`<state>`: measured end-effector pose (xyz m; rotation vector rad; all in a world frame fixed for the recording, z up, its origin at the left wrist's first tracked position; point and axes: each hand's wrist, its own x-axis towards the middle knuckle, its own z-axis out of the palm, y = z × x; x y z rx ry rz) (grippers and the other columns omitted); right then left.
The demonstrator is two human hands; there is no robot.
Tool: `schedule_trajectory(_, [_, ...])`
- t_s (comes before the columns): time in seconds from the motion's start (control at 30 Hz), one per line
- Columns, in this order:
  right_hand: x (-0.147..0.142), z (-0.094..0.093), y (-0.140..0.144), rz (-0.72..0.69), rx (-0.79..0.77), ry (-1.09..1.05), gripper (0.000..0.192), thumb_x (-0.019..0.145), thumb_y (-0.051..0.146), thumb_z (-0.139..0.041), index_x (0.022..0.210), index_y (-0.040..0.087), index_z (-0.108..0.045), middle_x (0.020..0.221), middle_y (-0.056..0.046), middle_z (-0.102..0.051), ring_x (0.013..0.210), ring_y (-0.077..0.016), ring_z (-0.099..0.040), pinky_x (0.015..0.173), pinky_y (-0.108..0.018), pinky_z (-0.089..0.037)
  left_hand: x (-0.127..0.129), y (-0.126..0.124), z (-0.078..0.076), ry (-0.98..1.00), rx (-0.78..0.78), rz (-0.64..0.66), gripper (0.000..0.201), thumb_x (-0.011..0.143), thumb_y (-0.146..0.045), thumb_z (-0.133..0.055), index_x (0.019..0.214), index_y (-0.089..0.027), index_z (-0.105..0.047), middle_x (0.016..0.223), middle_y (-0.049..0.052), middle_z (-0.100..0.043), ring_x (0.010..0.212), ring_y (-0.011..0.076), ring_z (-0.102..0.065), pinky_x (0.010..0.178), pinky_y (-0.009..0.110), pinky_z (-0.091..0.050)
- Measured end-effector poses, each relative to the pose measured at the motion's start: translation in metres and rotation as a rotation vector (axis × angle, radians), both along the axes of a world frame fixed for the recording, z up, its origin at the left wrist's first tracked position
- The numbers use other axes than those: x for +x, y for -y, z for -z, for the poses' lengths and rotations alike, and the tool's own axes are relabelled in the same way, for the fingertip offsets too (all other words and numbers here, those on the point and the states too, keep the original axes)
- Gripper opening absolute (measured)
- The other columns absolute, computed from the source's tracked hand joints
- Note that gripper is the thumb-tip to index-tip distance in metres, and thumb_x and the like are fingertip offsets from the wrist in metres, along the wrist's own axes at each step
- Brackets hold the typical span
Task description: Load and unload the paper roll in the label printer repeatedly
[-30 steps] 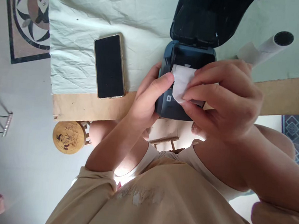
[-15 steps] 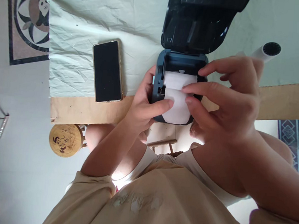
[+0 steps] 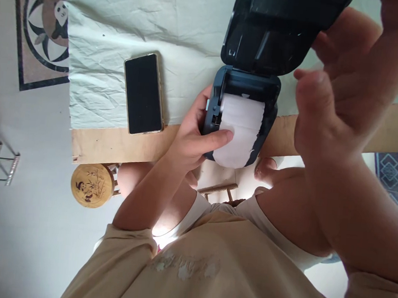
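My left hand grips the left side of a small dark label printer, its thumb pressed on the white paper inside. The paper lies as a strip over the printer's bay and hangs towards me, its right edge slightly ragged. Hinged at the far side, the black lid stands open. My right hand is raised at the lid's right edge, thumb and fingers apart. Some of its fingertips go out of sight behind the lid, so contact there is unclear.
A phone with a dark screen lies left of the printer on the pale green cloth. The table's bare wooden edge runs in front of me. Below left stands a round wooden stool; a patterned mat is at right.
My right hand has left the paper and moved up and right to the lid's edge. The white cylinder at right is out of sight now. My left hand keeps its grip.
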<state>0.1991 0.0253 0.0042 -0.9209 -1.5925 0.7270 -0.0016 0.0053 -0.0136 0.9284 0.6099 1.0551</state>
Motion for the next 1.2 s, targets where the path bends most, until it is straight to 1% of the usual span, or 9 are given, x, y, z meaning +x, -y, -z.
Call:
schedule_trajectory(0.13, [-0.004,-0.001,0.003,0.105,0.088,0.018,0.028,0.095,0.040,-0.059,0.122,0.039,-0.067,0.120,0.000,-0.058,0.113,-0.0162,-0.060,0.088,-0.030,-0.058,0.001,-0.001,0.003,-0.025,0.014,-0.023,0.043,0.076,-0.027,-0.082,0.115,-0.024,-0.066,0.098,0.001,-0.066,0.083,0.0118,-0.063,0.074,0.022,-0.054])
schedule_trajectory(0.23, [-0.004,-0.003,0.012,0.072,0.016,0.133,0.030,0.087,0.039,-0.066,0.116,0.032,-0.064,0.122,-0.003,-0.056,0.121,-0.0211,-0.057,0.077,-0.030,-0.059,0.000,-0.002,0.006,-0.044,-0.001,-0.058,0.040,0.076,-0.030,-0.082,0.112,-0.024,-0.066,0.097,0.001,-0.067,0.082,0.0129,-0.065,0.071,0.023,-0.054])
schedule_trajectory(0.4, [-0.001,-0.003,0.018,-0.005,-0.092,0.207,0.028,0.081,0.030,-0.064,0.108,0.027,-0.056,0.133,-0.004,-0.048,0.131,-0.0218,-0.051,0.082,-0.033,-0.062,-0.002,-0.003,0.010,-0.036,0.016,-0.029,0.039,0.075,-0.027,-0.082,0.111,-0.023,-0.065,0.102,0.001,-0.069,0.087,0.0157,-0.068,0.073,0.026,-0.056])
schedule_trajectory(0.53, [0.001,-0.002,0.018,-0.088,-0.071,0.277,0.032,0.077,0.019,-0.057,0.109,0.024,-0.053,0.138,-0.008,-0.044,0.135,-0.0227,-0.047,0.092,-0.037,-0.060,0.001,-0.002,0.008,-0.023,-0.015,-0.067,0.044,0.072,-0.027,-0.085,0.110,-0.024,-0.064,0.104,0.000,-0.069,0.085,0.0153,-0.067,0.076,0.027,-0.056])
schedule_trajectory(0.67, [-0.001,0.001,0.020,-0.113,-0.043,0.227,0.029,0.084,0.026,-0.054,0.114,0.025,-0.053,0.141,-0.011,-0.045,0.137,-0.0255,-0.047,0.093,-0.040,-0.059,0.006,0.002,-0.001,-0.025,-0.068,-0.113,0.042,0.071,-0.025,-0.085,0.108,-0.023,-0.064,0.100,0.001,-0.067,0.086,0.0148,-0.066,0.076,0.026,-0.054])
schedule_trajectory(0.73, [-0.004,0.004,0.021,-0.113,-0.148,0.140,0.037,0.088,0.034,-0.056,0.124,0.030,-0.048,0.144,-0.008,-0.044,0.128,-0.0227,-0.054,0.084,-0.035,-0.060,0.007,0.004,-0.004,-0.005,-0.051,-0.140,0.037,0.074,-0.031,-0.083,0.106,-0.023,-0.065,0.096,0.001,-0.067,0.084,0.0137,-0.066,0.073,0.024,-0.054])
schedule_trajectory(0.8, [-0.006,0.007,0.021,-0.211,-0.265,0.072,0.055,0.090,0.041,-0.058,0.139,0.035,-0.033,0.145,-0.006,-0.045,0.106,-0.0152,-0.064,0.072,-0.028,-0.060,0.007,0.006,-0.006,-0.016,-0.049,-0.156,0.032,0.080,-0.036,-0.079,0.107,-0.023,-0.065,0.095,0.001,-0.067,0.082,0.0126,-0.066,0.072,0.023,-0.054])
schedule_trajectory(0.9, [-0.008,0.009,0.020,-0.381,-0.399,0.011,0.070,0.091,0.044,-0.061,0.144,0.037,-0.016,0.140,-0.005,-0.049,0.079,-0.0057,-0.064,0.060,-0.019,-0.056,0.006,0.008,-0.007,-0.040,-0.061,-0.168,0.022,0.088,-0.035,-0.072,0.105,-0.022,-0.066,0.094,0.001,-0.068,0.081,0.0107,-0.066,0.071,0.022,-0.054])
schedule_trajectory(1.2, [-0.006,0.004,0.019,-0.393,-0.497,-0.034,0.063,0.088,0.028,-0.061,0.137,0.029,-0.021,0.126,-0.004,-0.054,0.076,-0.0046,-0.062,0.057,-0.017,-0.054,0.010,0.006,-0.005,-0.013,-0.040,-0.173,0.030,0.083,-0.025,-0.074,0.112,-0.023,-0.064,0.093,0.000,-0.065,0.080,0.0103,-0.061,0.068,0.021,-0.048])
